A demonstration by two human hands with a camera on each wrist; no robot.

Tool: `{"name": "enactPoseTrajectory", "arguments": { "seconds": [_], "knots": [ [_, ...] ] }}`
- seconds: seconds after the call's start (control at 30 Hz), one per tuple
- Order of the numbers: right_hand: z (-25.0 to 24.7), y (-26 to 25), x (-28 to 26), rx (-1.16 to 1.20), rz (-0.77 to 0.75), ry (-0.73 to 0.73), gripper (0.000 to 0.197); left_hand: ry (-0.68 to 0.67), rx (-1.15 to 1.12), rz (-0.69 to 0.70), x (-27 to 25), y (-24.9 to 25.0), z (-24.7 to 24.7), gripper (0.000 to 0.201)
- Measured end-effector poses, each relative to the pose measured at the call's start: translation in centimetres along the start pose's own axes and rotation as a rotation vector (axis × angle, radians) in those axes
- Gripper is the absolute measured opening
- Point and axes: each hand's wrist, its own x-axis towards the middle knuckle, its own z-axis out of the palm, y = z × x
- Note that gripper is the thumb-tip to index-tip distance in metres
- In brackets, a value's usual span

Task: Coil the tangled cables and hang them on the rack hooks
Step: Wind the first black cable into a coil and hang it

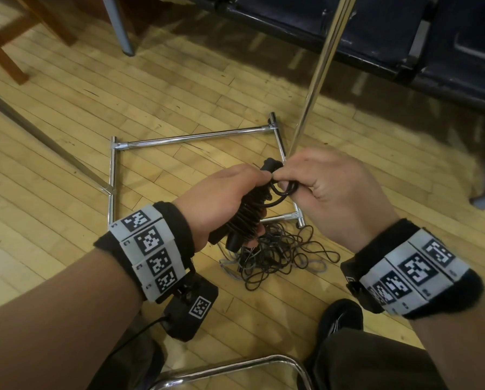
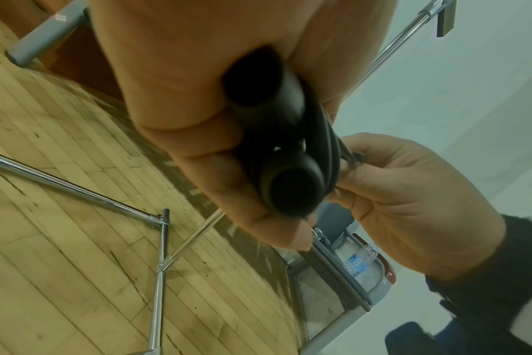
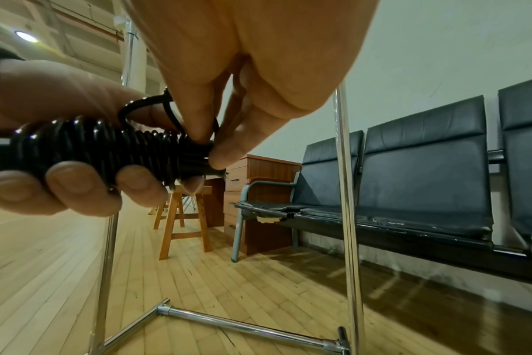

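Note:
My left hand (image 1: 230,192) grips a black bundle (image 1: 249,215) of cable wound tightly around two black handles; the handle ends (image 2: 292,189) face the left wrist camera. My right hand (image 1: 314,190) pinches a loose black loop (image 1: 285,190) at the bundle's upper end, its fingertips (image 3: 222,153) against the last windings (image 3: 106,149). A tangled heap of thin black and grey cables (image 1: 278,254) lies on the floor below my hands. The chrome rack's base frame (image 1: 190,137) lies on the floor, with an upright pole (image 1: 317,80) rising behind my right hand. No hooks show.
Wooden plank floor (image 1: 179,80) all round. A row of dark padded seats (image 3: 410,168) stands at the back right, a wooden stool (image 3: 182,221) and cabinet (image 3: 258,192) at the back left. A chrome chair frame (image 1: 235,370) and my shoe (image 1: 339,319) are near me.

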Motion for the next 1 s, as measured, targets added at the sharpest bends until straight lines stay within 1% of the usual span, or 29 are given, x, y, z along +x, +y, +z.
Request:
{"name": "enactPoseTrajectory", "arguments": {
  "seconds": [0.1,0.23,0.4,0.5,0.63,0.7,0.9,1.0],
  "knots": [
    [0.2,-0.2,0.0,-0.001,0.037,-0.018,0.024,-0.017,0.047,0.014,-0.2,0.0,0.0,0.021],
    [0.4,-0.2,0.0,0.224,0.156,0.026,0.020,-0.024,0.053,0.016,-0.2,0.0,0.1,0.021],
    [0.9,-0.5,0.0,0.366,0.276,0.100,0.019,-0.029,0.012,0.002,-0.1,0.0,0.5,0.024],
    [0.9,-0.6,0.2,0.413,0.320,0.147,0.022,-0.031,-0.017,-0.003,-0.1,0.0,0.8,0.029],
    [1.0,-0.8,0.3,0.572,0.374,0.181,0.021,-0.018,0.000,0.011,-0.3,0.1,1.3,0.025],
    [1.2,-0.7,0.3,0.609,0.387,0.200,0.022,-0.008,0.007,0.014,-0.4,0.0,1.6,0.025],
    [2.1,-0.4,0.4,0.705,0.491,0.243,0.027,0.030,0.011,0.035,-0.5,0.0,2.4,0.024],
    [2.3,-0.6,0.4,0.786,0.534,0.254,0.024,0.045,0.000,0.052,-0.7,0.0,2.6,0.025]
  ]
}}
